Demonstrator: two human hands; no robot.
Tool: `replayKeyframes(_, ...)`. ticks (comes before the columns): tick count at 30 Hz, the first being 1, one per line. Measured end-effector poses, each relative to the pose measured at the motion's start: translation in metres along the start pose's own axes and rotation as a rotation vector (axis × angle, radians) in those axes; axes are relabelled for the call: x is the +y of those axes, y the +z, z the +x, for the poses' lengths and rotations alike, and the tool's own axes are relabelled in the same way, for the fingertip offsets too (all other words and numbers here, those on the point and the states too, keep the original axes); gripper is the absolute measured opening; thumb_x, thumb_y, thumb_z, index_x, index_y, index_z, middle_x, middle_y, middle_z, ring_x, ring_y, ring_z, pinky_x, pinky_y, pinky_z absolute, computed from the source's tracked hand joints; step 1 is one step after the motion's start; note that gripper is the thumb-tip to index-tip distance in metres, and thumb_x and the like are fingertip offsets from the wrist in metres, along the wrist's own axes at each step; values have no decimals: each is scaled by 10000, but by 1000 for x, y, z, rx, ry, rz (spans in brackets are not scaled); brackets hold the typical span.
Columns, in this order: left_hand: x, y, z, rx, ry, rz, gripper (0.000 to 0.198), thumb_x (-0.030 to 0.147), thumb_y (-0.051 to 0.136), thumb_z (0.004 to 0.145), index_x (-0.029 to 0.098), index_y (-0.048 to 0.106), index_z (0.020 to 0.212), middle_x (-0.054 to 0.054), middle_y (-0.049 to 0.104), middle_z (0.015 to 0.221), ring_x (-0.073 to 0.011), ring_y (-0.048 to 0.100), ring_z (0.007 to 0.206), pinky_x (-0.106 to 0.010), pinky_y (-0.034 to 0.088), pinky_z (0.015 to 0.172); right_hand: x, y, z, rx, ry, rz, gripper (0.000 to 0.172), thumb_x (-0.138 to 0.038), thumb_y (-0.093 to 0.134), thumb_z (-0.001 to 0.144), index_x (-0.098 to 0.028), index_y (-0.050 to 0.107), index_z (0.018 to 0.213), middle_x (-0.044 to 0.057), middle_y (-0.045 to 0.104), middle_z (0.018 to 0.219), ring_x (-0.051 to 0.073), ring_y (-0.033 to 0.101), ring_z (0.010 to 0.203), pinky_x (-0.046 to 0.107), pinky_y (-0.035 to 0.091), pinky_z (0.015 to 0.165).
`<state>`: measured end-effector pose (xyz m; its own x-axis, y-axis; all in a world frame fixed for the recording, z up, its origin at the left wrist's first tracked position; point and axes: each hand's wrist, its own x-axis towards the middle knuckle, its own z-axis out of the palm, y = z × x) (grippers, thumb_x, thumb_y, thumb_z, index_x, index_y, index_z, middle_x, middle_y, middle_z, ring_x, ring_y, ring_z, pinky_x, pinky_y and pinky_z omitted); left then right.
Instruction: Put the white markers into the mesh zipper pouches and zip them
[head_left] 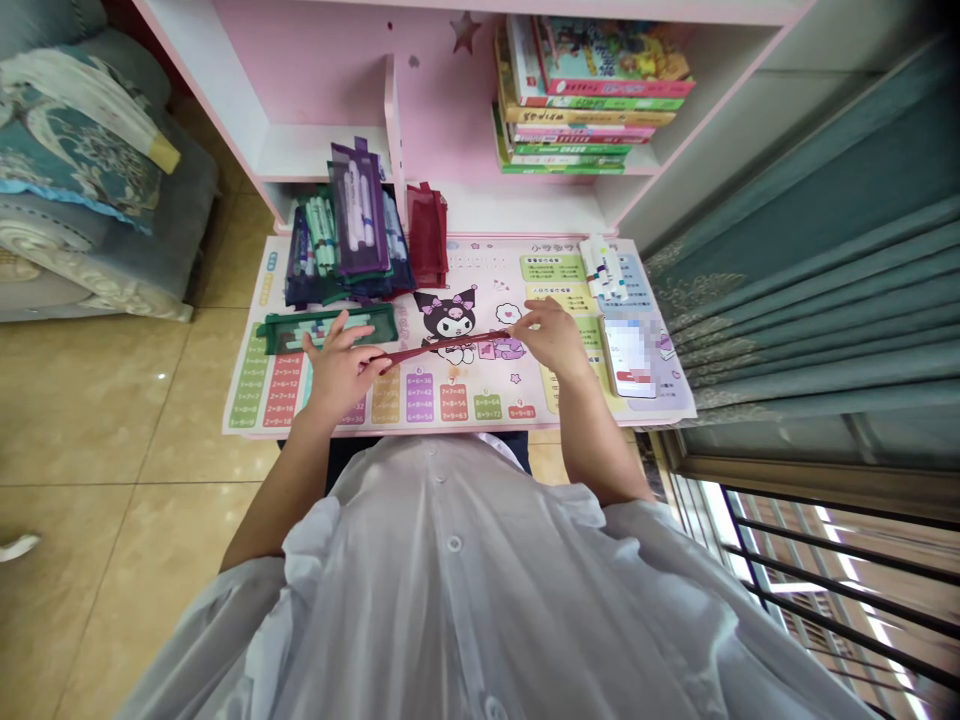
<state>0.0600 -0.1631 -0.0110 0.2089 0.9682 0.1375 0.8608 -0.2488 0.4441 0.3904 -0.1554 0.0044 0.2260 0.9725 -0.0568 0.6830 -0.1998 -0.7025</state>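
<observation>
A dark red mesh pencil pouch (450,343) is stretched edge-on between my two hands, above the cartoon desk mat. My left hand (341,365) pinches its left end between thumb and index finger, the other fingers spread. At the right end, my right hand (553,335) has its fingertips closed on the pouch. Just behind my left hand lies a green mesh pouch (382,325) with markers inside, partly hidden by the fingers. Several more filled pouches are piled behind it, a purple pouch (358,210) on top.
Red pouches (427,235) lean by the shelf divider (391,120). White markers (604,268) lie at the desk's back right, with a phone (630,358) nearer me. Books (585,110) are stacked on the right shelf. A curtain (810,270) hangs beyond the desk's right edge.
</observation>
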Motion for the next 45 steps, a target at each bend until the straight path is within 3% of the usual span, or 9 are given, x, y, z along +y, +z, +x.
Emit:
replayKeyframes(7, 4, 2, -3, 27, -3, 1, 154, 370, 692, 871, 321, 775, 751, -11, 712, 1274, -383, 427, 1440, -748, 116, 1182, -4, 3, -3, 20, 30, -5, 109, -253, 703, 772, -209, 710, 672, 113, 661, 1368, 359, 388, 1489, 634, 319, 1187)
replayKeyframes(12, 11, 13, -8, 98, 1, -40, 208, 397, 661, 890, 272, 773, 767, -23, 720, 1256, -391, 438, 1435, -705, 117, 1194, 0, 18, -8, 221, 10, 53, 192, -371, 714, 816, -195, 730, 743, 151, 660, 1339, 348, 476, 1411, 602, 348, 1169)
replayKeyframes(15, 16, 24, -12, 175, -23, -74, 209, 394, 672, 879, 267, 759, 738, -50, 725, 1236, -380, 457, 1425, -703, 111, 1193, 1, 37, -18, 366, 13, 98, 299, -467, 696, 845, -191, 702, 733, 171, 662, 1316, 334, 534, 1337, 587, 359, 1153)
replayKeyframes(17, 20, 33, -14, 211, -28, -88, 203, 397, 675, 875, 269, 756, 742, -59, 721, 1234, -374, 459, 1425, -695, 132, 1188, -1, 52, -25, 393, 21, 117, 359, -514, 691, 848, -196, 668, 681, 174, 666, 1306, 334, 541, 1318, 579, 360, 1146)
replayKeyframes(22, 37, 49, -21, 285, 3, -87, 189, 396, 683, 872, 271, 758, 751, -66, 730, 1211, -375, 454, 1431, -680, 169, 1165, -15, 83, -34, 270, 5, 157, 446, -553, 669, 859, -216, 616, 572, 152, 696, 1250, 319, 552, 1284, 531, 392, 1117)
replayKeyframes(27, 52, 55, -28, 275, 39, -86, 199, 360, 666, 883, 270, 743, 724, -56, 738, 1207, -361, 467, 1428, -689, 109, 1185, -24, 92, -32, 195, 18, 152, 312, -377, 647, 864, -223, 654, 592, 115, 716, 1212, 305, 533, 1316, 506, 384, 1129)
replayKeyframes(33, 63, 52, -31, 152, 31, -72, 209, 414, 738, 838, 257, 737, 701, -55, 713, 1260, -381, 453, 1431, -719, 92, 1200, -28, 87, -34, 138, 8, 105, 236, -279, 605, 842, -219, 683, 627, 111, 680, 1298, 317, 509, 1347, 514, 394, 1124)
replayKeyframes(40, 71, 43, -3, 64, -57, -46, 222, 467, 768, 815, 257, 758, 743, -67, 675, 1327, -397, 428, 1439, -754, 131, 1188, -40, 70, -37, -58, -124, 6, 170, -263, 661, 816, -226, 721, 661, 89, 672, 1317, 334, 472, 1379, 578, 375, 1122)
replayKeyframes(45, 72, 38, 11, -6, -89, -60, 236, 500, 772, 798, 264, 776, 788, -61, 644, 1380, -391, 385, 1469, -712, 143, 1221, -46, 57, -31, -115, -172, -34, 168, -289, 683, 842, -239, 764, 704, 81, 664, 1336, 354, 449, 1402, 623, 360, 1118)
